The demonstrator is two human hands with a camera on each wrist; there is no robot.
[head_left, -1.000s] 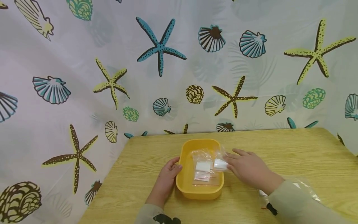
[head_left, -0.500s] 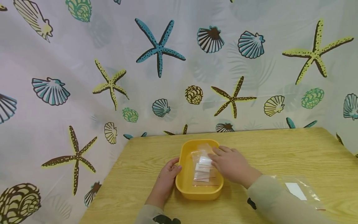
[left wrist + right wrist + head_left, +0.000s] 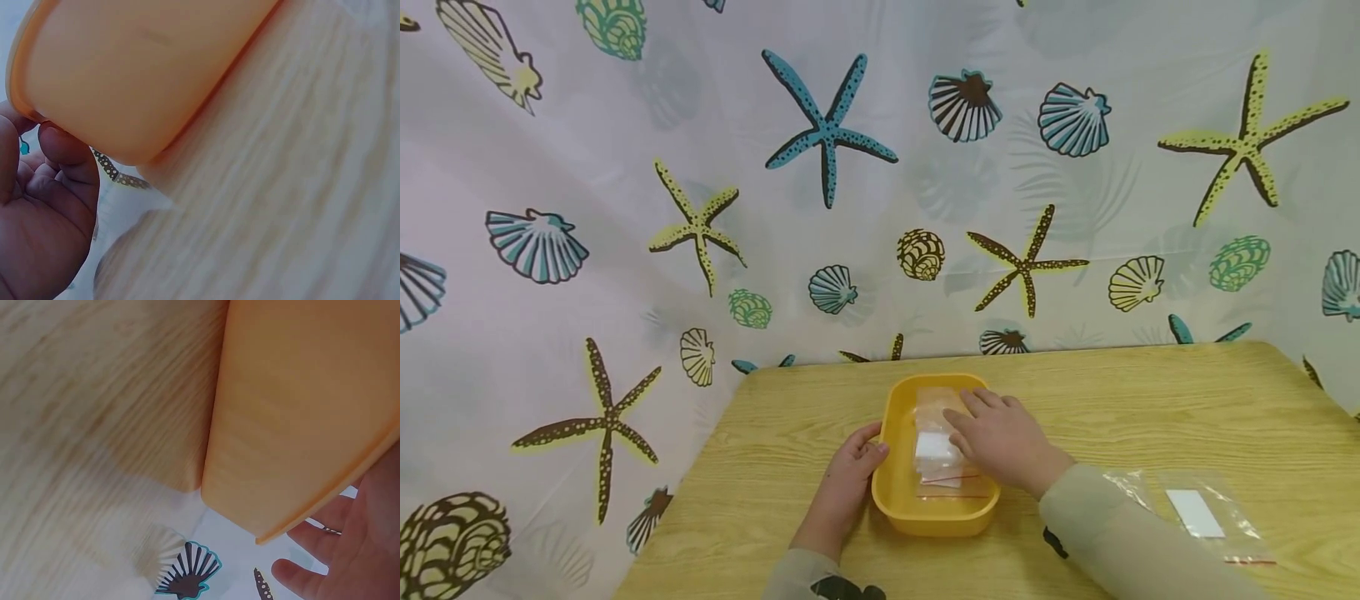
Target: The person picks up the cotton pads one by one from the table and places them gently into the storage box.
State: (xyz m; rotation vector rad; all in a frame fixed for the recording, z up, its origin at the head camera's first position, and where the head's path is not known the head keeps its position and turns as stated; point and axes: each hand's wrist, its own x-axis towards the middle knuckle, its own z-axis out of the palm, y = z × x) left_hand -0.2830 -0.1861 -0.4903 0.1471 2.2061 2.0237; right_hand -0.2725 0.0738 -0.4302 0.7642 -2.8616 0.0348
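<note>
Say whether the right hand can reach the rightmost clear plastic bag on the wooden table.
Probably yes: the right hand is over the yellow rectangular plastic tray, but the bag lies beside that arm's sleeve, mostly uncovered, so drawing back should do.

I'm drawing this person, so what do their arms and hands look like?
The left sleeve and right sleeve are long and pale beige, each with a dark patch near the cuff. The left grip and right grip are bare hands: no gloves.

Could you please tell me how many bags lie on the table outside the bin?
2 visible: one bag farther right, another bag partly behind the right sleeve; more may be hidden.
</note>
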